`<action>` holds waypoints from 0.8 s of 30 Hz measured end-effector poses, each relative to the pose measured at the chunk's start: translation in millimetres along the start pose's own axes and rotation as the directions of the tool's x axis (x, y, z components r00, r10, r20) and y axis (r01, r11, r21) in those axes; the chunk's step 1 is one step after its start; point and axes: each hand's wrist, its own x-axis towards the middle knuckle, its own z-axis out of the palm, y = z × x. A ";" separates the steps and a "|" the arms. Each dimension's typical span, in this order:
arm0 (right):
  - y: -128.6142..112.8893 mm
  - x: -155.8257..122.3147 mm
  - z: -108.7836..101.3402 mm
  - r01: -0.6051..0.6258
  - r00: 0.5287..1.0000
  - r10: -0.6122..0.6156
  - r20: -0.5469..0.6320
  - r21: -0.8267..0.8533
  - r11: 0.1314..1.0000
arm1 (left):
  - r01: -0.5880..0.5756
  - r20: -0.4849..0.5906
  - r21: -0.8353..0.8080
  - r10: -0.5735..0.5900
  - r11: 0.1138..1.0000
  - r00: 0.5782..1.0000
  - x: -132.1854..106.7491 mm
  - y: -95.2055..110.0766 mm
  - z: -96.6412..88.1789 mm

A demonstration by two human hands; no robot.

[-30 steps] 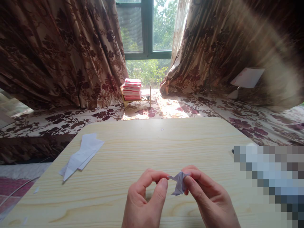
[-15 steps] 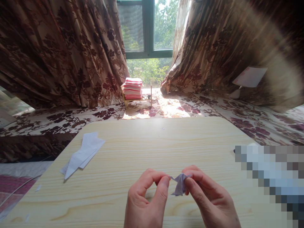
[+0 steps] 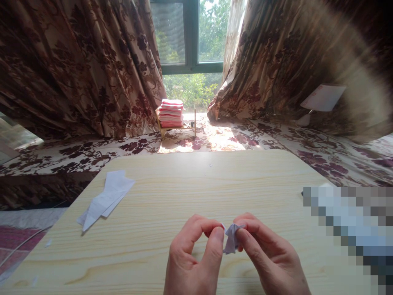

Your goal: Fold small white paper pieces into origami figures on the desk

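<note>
A small folded piece of pale lilac paper [image 3: 230, 241] is held just above the light wooden table [image 3: 190, 184], near its front edge. My left hand [image 3: 193, 262] pinches the paper's left tip between thumb and forefinger. My right hand [image 3: 270, 258] pinches its right side the same way. Both hands are closed on the paper and nearly touch each other.
White paper offcuts [image 3: 104, 199] lie on the table's left part. A blurred-out patch [image 3: 350, 229] covers the right edge. Beyond the table lie a floral cloth surface [image 3: 215, 141], a stack of pink and white folded cloths [image 3: 170, 113] on a small rack, curtains and a window.
My left thumb and forefinger have moved right, closer to my right hand, so the paper looks more bunched and narrower. The view has shifted slightly.
</note>
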 end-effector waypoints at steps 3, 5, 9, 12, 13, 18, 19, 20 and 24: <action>-1.0 -0.2 -0.4 0.002 1.000 -0.001 0.013 -0.016 1.000 | 0.055 0.040 -0.015 -0.054 0.998 0.998 1.7 2.1 -0.6; -1.6 -0.6 -0.6 0.003 1.000 -0.002 0.021 -0.025 1.000 | 0.084 0.063 -0.039 -0.081 0.996 0.995 3.0 3.6 -1.2; -2.4 -1.4 -0.1 -0.015 0.999 0.016 0.041 -0.022 1.000 | 0.123 0.065 -0.061 -0.119 0.991 0.991 4.8 4.6 -2.2; -2.9 -1.4 0.2 -0.030 0.999 0.031 0.044 -0.017 0.999 | 0.137 0.077 -0.074 -0.131 0.988 0.988 5.8 2.2 -3.6; -3.0 -1.4 0.1 -0.037 0.998 0.038 0.044 -0.014 0.999 | 0.138 0.075 -0.070 -0.132 0.988 0.988 6.2 0.8 -4.4; -3.2 -1.3 -1.1 -0.076 0.996 0.075 0.037 0.011 0.997 | 0.098 0.099 0.001 -0.098 0.995 0.990 9.7 -6.3 -8.4; -3.2 -1.3 -1.2 -0.078 0.996 0.077 0.038 0.014 0.997 | 0.084 0.113 0.010 -0.084 0.996 0.990 10.3 -6.7 -8.7; -3.1 -1.3 -1.1 -0.078 0.996 0.078 0.038 0.016 0.997 | 0.074 0.118 0.018 -0.075 0.997 0.990 10.6 -6.6 -8.8; -2.4 -0.8 -0.4 -0.061 0.998 0.061 0.030 0.008 0.998 | 0.079 0.087 0.034 -0.082 0.996 0.993 9.3 -3.5 -6.5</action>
